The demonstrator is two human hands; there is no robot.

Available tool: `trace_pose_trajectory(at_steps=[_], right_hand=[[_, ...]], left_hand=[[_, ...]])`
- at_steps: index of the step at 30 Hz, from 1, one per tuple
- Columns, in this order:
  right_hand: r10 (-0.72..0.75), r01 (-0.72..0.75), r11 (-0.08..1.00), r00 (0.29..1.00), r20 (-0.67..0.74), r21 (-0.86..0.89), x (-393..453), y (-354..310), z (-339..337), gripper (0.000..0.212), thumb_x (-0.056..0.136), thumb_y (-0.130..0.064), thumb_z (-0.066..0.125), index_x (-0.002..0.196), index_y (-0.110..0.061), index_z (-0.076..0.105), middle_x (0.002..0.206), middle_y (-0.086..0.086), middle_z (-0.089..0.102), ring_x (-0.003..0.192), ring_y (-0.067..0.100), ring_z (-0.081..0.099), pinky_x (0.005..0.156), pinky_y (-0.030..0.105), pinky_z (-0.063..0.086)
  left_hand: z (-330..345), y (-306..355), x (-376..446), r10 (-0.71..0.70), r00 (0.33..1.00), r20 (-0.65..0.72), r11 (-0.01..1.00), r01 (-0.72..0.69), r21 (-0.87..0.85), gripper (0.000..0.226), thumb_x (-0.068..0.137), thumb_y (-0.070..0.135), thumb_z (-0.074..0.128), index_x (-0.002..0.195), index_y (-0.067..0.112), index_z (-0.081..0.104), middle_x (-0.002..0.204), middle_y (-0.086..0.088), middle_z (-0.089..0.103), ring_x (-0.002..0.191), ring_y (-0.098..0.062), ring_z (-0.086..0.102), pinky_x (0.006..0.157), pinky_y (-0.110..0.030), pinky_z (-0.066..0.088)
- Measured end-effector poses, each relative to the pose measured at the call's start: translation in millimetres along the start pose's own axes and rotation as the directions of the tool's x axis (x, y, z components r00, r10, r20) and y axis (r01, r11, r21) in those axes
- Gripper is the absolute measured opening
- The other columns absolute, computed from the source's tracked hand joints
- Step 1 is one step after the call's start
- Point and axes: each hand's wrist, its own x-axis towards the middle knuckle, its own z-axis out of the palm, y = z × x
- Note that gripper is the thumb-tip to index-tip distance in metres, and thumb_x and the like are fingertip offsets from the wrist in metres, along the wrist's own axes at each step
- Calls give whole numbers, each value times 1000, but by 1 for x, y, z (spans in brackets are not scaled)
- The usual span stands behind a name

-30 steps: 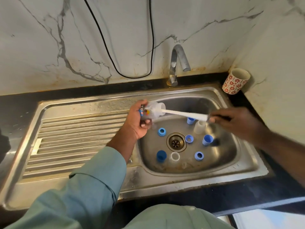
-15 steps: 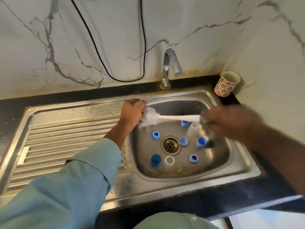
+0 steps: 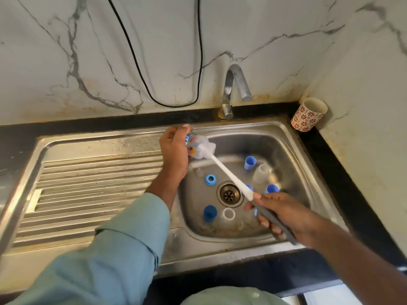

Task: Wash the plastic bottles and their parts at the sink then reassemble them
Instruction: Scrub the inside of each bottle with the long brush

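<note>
My left hand (image 3: 174, 148) grips a small clear plastic bottle (image 3: 199, 147) over the left rim of the sink basin (image 3: 286, 137), its mouth turned right. My right hand (image 3: 284, 214) holds the grey handle of a long white bottle brush (image 3: 231, 175), whose head is inside the bottle. On the basin floor lie several blue caps and rings, among them a blue ring (image 3: 210, 180), a blue cap (image 3: 209, 213) and a blue cap (image 3: 250, 162). A white ring (image 3: 229, 214) and a clear bottle part (image 3: 261, 173) lie there too.
The drain (image 3: 230, 194) sits mid-basin and the tap (image 3: 233, 91) stands behind it, with no water running. A ribbed draining board (image 3: 92, 186) lies to the left. A red-patterned cup (image 3: 308, 114) stands in the back right corner. A black cable (image 3: 171, 62) hangs on the marble wall.
My right hand has swung down and toward me, so the brush now slants from lower right up into the bottle instead of lying level. My left hand still grips the bottle.
</note>
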Motion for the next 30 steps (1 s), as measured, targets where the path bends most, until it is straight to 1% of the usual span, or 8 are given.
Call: trace_pose_trajectory(at_steps=[3, 6, 11, 16, 20, 23, 26, 30], right_hand=[[-77, 62, 962, 996, -44, -266, -16, -17, 8, 26, 92, -40, 61, 101, -18, 70, 72, 2, 65, 53, 15, 55, 48, 28, 47], [-380, 72, 460, 917, -123, -885, -23, -46, -16, 38, 90, -29, 69, 125, -30, 57, 106, -3, 63, 83, 13, 64, 71, 31, 56], [-885, 6, -399, 257, 387, -917, -35, -99, -82, 8, 89, -24, 70, 94, -18, 72, 81, 5, 68, 79, 32, 65, 74, 43, 47], [-799, -25, -597, 106, 592, -802, -24, -134, -127, 20, 94, -23, 66, 103, -6, 73, 87, 12, 70, 68, 35, 62, 59, 40, 47], [-868, 213, -388, 245, 433, -897, 2, -116, -133, 39, 90, -35, 62, 114, -7, 72, 91, 15, 72, 71, 34, 67, 57, 38, 55], [-852, 457, 223, 521, 56, -861, 21, -75, -101, 55, 84, -55, 61, 116, -12, 72, 84, 6, 74, 68, 20, 67, 64, 25, 50], [-549, 316, 727, 801, -240, -609, 34, -26, -51, 38, 83, -47, 66, 107, -19, 75, 67, 9, 65, 54, 12, 52, 52, 27, 43], [-215, 123, 907, 957, -192, -404, 13, -17, -1, 26, 93, -41, 61, 95, -19, 73, 55, 0, 58, 44, 8, 45, 43, 21, 38]], left_hand=[[-6, 4, 8, 149, 972, 184, 917, -205, 343, 23, 96, 16, 57, 74, 15, 63, 66, 3, 58, 63, -4, 56, 60, -21, 47], [-5, 14, 8, 35, 959, 282, 838, -182, 514, 22, 98, 21, 53, 77, 21, 62, 71, 5, 57, 68, -6, 54, 58, -15, 43], [-2, 32, -2, -91, 934, 345, 861, -100, 499, 25, 99, 19, 50, 78, 20, 63, 78, 1, 57, 71, -11, 54, 45, -12, 40], [1, 28, -16, -319, 858, 403, 947, 306, 100, 27, 91, 37, 56, 97, 11, 60, 85, -11, 61, 45, -9, 50, 35, -13, 30], [-3, 20, -25, -441, 794, 418, 853, 516, -80, 31, 96, 36, 49, 92, 7, 60, 74, -10, 66, 32, -9, 36, 31, -13, 24], [-3, 20, -27, -430, 882, 194, 858, 466, -214, 21, 96, 33, 52, 92, 13, 59, 86, -8, 67, 38, -10, 49, 32, -14, 27], [-3, 22, -20, -357, 933, -35, 928, 351, -123, 15, 94, 31, 57, 87, 20, 63, 79, 1, 66, 56, -9, 61, 42, -16, 32], [-12, 17, -4, -35, 996, -76, 984, 48, 172, 15, 94, 12, 57, 82, 12, 66, 74, 1, 63, 59, -2, 60, 51, -20, 47]])
